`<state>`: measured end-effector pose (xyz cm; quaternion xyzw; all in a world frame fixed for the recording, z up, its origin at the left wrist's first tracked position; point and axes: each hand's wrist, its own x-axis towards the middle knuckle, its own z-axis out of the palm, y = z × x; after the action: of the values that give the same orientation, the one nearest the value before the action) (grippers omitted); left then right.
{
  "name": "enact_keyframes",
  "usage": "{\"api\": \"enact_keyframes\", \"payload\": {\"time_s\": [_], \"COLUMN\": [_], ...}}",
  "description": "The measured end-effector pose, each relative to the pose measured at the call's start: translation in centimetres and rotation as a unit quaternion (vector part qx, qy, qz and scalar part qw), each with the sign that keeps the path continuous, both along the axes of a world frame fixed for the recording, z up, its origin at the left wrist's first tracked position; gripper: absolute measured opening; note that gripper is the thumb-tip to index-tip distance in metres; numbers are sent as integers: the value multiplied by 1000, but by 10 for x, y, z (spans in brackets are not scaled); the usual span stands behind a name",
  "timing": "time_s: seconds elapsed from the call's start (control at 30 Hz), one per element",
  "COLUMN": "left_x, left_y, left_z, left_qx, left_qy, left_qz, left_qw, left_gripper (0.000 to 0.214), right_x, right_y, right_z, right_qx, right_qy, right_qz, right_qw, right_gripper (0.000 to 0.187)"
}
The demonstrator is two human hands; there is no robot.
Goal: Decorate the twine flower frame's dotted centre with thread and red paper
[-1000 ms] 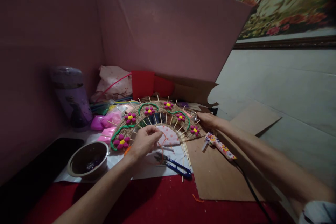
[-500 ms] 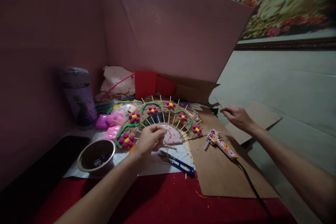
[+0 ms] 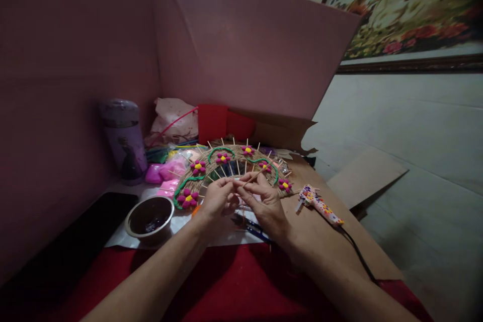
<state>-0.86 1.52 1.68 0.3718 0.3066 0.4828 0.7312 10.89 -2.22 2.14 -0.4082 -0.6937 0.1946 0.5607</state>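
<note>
My left hand [image 3: 221, 201] is closed in a pinch at the centre, with orange yarn [image 3: 243, 214] hanging by its fingers. Against it, my right hand [image 3: 266, 204] grips a thin brown stick [image 3: 254, 177] that slants up to the right; its lower end meets the left fingertips. Just behind both hands lies an arched woven twine piece [image 3: 241, 153] with sticks poking out, magenta flowers with yellow centres, and green wavy strands. Blue thread snips [image 3: 257, 234] lie under the hands, partly covered by the right one.
A metal bowl [image 3: 129, 224] stands left, near a purple tumbler [image 3: 126, 146] and a black flat object [image 3: 71, 231]. On brown cardboard [image 3: 339, 256] at right rests a flower-patterned glue gun [image 3: 320, 206] with a black cord. Pink packets [image 3: 168, 168] and a red piece [image 3: 212, 123] lie behind.
My right hand has come in from the far right, bringing the thin stick to my left hand. The left hand stays near the centre, still pinching.
</note>
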Motion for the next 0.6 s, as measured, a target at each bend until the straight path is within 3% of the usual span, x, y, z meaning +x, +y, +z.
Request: {"api": "enact_keyframes", "payload": {"time_s": [0.17,0.3,0.47,0.6], "left_x": [1,2,4,3], "left_y": [-4,-3,4,6], "left_z": [6,1,-9,-9], "left_qx": [-44,-36,2,32], "left_qy": [-43,-24,8,29], "left_qz": [-2,44,121,146], "left_qw": [998,998,993,988], "left_gripper": [19,16,19,23], "right_x": [-12,-14,-12,-3], "right_y": [6,7,6,2], "right_z": [-24,-34,-22,-8], "right_qx": [58,68,104,124], "right_qy": [-37,-60,-57,-120], "right_qz": [-106,-132,-104,-61], "right_qw": [992,987,987,983], "right_gripper": [21,22,19,13]}}
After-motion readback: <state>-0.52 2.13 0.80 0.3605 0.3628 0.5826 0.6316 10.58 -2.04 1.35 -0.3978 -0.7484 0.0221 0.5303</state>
